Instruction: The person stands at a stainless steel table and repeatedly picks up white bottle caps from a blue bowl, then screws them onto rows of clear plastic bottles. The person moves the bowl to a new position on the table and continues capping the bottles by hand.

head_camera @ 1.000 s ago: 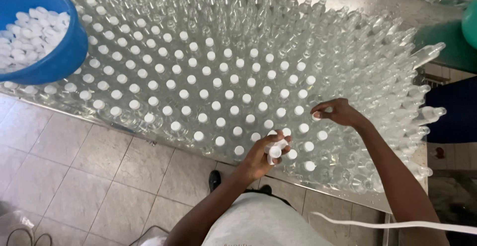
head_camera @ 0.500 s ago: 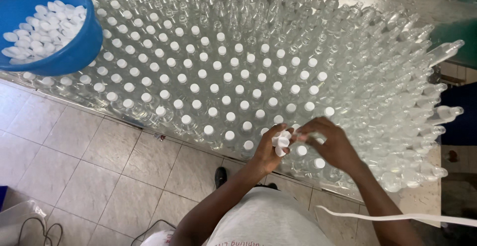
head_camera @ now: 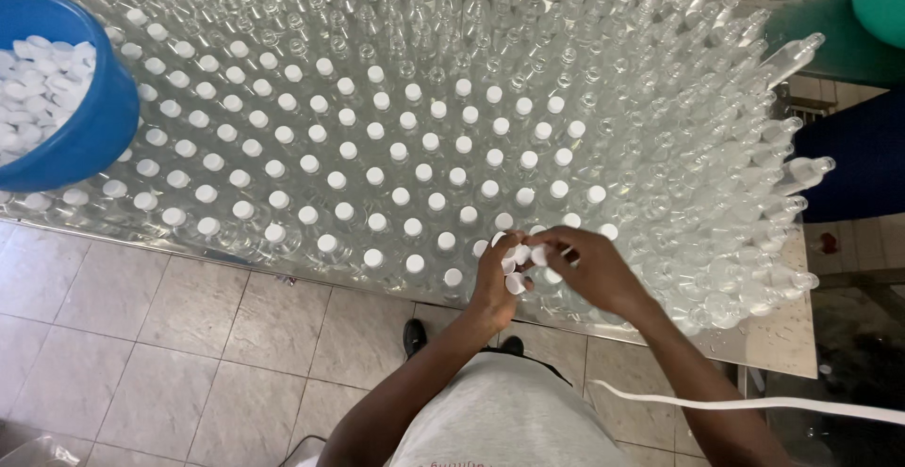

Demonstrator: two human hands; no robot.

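Nearest me, my left hand (head_camera: pixel 497 278) and right hand (head_camera: pixel 584 269) meet at the near edge of the wet metal surface (head_camera: pixel 782 349), fingertips touching. The left hand is cupped around a small cluster of white round plastic caps (head_camera: pixel 517 269); the right hand's fingers pinch one of those caps right beside the left palm, so the caps sit between both hands, just above the front row of bottles. Under and beyond the hands stands the dense block of clear plastic bottles (head_camera: pixel 528 81): those nearer the hands and to their left already wear white caps, while the ones farther back and to the right of the hands stand with open necks. Far left of the hands, a blue round plastic bowl (head_camera: pixel 90 137) holds loose white caps.
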